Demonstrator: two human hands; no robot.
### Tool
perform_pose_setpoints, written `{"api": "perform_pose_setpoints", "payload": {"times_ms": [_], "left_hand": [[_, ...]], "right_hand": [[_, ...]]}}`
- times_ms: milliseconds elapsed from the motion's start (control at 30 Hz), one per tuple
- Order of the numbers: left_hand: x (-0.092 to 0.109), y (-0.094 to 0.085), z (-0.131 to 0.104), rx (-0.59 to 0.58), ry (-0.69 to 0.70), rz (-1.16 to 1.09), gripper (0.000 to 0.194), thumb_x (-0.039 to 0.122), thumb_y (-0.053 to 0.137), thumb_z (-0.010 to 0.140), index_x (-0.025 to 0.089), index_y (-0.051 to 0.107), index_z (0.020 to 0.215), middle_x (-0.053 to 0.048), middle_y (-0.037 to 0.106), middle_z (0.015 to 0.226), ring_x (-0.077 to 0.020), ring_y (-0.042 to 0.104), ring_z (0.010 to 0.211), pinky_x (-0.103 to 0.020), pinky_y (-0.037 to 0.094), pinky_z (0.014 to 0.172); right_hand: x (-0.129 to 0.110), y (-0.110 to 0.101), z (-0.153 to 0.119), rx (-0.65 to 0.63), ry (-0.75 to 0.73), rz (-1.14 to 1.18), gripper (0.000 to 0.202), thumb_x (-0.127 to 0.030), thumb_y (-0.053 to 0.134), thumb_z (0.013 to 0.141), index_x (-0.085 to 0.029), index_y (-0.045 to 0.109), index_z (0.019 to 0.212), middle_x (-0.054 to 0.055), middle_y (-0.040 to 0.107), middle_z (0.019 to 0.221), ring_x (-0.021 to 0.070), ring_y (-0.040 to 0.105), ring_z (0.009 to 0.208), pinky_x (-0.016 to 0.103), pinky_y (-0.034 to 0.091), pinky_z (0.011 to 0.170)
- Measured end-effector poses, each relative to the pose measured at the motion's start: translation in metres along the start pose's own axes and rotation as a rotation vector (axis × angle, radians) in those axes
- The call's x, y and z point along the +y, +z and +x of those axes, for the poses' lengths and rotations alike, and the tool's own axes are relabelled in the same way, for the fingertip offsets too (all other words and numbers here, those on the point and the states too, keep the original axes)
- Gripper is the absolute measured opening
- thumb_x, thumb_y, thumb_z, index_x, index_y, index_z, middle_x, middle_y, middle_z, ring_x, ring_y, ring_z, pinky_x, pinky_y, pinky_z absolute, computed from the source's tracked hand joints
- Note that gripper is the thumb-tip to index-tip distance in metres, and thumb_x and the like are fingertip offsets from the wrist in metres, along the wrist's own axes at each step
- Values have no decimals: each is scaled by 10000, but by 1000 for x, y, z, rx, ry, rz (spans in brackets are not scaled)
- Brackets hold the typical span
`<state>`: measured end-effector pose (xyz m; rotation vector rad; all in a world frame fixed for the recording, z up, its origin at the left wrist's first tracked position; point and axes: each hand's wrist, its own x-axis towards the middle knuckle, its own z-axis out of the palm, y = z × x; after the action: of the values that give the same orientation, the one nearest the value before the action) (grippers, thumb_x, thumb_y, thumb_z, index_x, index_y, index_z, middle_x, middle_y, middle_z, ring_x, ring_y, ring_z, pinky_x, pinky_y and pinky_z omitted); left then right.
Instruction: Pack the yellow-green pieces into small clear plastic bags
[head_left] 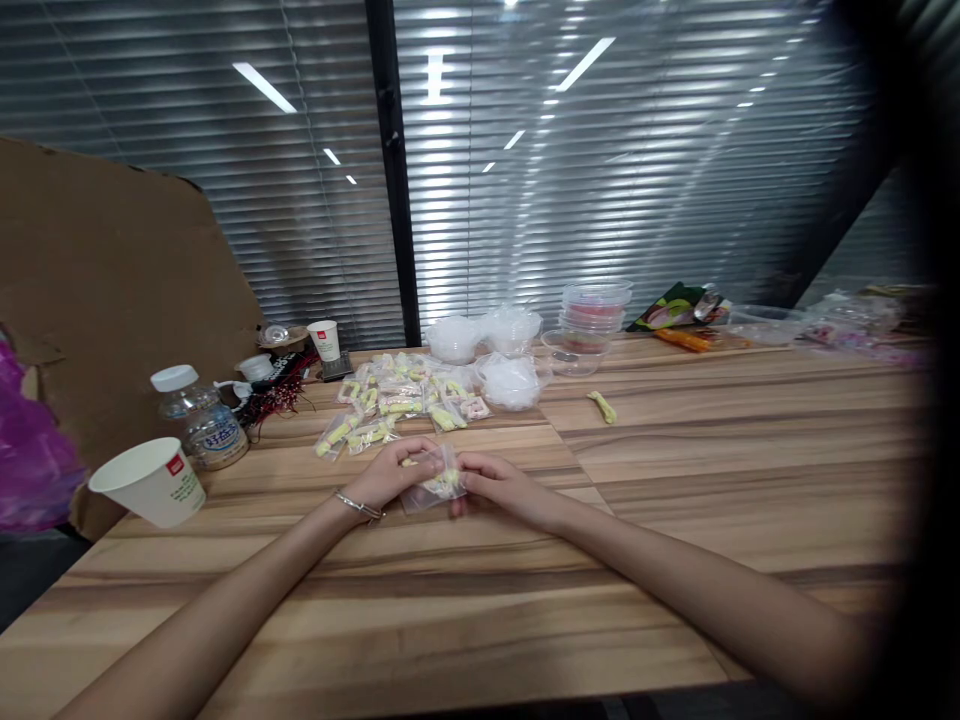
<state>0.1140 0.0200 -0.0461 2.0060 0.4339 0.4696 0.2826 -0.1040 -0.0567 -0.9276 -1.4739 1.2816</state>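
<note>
Just above the table, a small clear plastic bag [441,486] with a pale yellow piece inside is held between both hands. My left hand [391,474], with a bracelet at the wrist, is closed on the bag's left side, thumb across its top. My right hand [504,488] grips its right edge, fingers partly behind it. Beyond them lies a pile of similar clear bags [401,402] with yellow and pinkish pieces inside. One loose yellow twisted piece [602,407] rests on the wood to the right.
White translucent bowls [511,380] and stacked clear containers [596,308] stand behind the pile. At left are a paper cup [154,482], a bottle [210,430], a second paper cup [324,341] and dark red wires [276,402]. Colourful packages [679,308] lie at back right.
</note>
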Motion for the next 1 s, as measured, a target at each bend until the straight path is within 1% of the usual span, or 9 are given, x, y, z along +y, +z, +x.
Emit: {"api": "perform_pose_setpoints", "payload": {"times_ms": [133, 233, 333, 467, 533, 667, 867, 1000], "left_hand": [[1, 1, -1, 7, -81, -37, 353, 456, 614, 760, 125, 629, 882, -49, 585, 854, -156, 517, 770, -201, 411, 566], [2, 2, -2, 17, -95, -42, 356, 457, 626, 748, 124, 624, 872, -46, 575, 843, -149, 508, 753, -192, 402, 546], [2, 2, -1, 25, -87, -42, 351, 458, 618, 757, 125, 624, 867, -40, 578, 834, -146, 509, 746, -203, 408, 578], [1, 0, 0, 10, -10, -22, 328, 438, 605, 777, 125, 642, 865, -45, 615, 857, -162, 538, 811, -253, 424, 756], [0, 0, 1, -8, 25, -14, 329, 435, 607, 778, 124, 650, 876, -53, 632, 881, -173, 550, 845, -269, 412, 810], [-2, -1, 2, -19, 27, -23, 342, 452, 606, 775, 130, 651, 880, -58, 644, 892, -182, 561, 853, -273, 410, 815], [0, 0, 1, -19, 22, -17, 318, 429, 601, 785, 126, 648, 870, -51, 642, 879, -172, 559, 844, -262, 407, 815], [1, 0, 1, -13, 25, 7, 302, 412, 605, 783, 125, 644, 867, -51, 640, 884, -173, 558, 852, -261, 406, 821]], "right_hand": [[0, -1, 1, 9, -4, -69, 279, -390, 482, 907, -125, 572, 915, 28, 594, 754, 127, 550, 728, 268, 433, 728], [2, -1, 2, 10, 0, -83, 279, -397, 483, 907, -131, 567, 895, 23, 594, 746, 120, 549, 711, 258, 432, 714], [4, -1, 1, 12, -3, -64, 292, -411, 486, 903, -128, 561, 897, 24, 597, 746, 119, 551, 705, 257, 429, 710], [3, -1, 0, 9, -1, 9, 313, -434, 503, 890, -124, 550, 897, 34, 600, 760, 129, 559, 725, 266, 426, 717], [2, 0, -1, -9, 2, 36, 319, -442, 514, 883, -126, 549, 915, 38, 600, 779, 134, 564, 743, 271, 425, 728], [2, 0, -2, -40, 8, 48, 353, -473, 527, 869, -134, 543, 966, 35, 596, 792, 138, 568, 759, 278, 426, 743], [-1, 2, 0, -4, 8, -2, 339, -472, 514, 874, -135, 542, 899, 28, 592, 770, 130, 550, 736, 274, 433, 730], [-5, 3, 0, 9, 22, -32, 329, -454, 527, 869, -128, 556, 909, 24, 590, 760, 129, 541, 728, 270, 435, 719]]}}
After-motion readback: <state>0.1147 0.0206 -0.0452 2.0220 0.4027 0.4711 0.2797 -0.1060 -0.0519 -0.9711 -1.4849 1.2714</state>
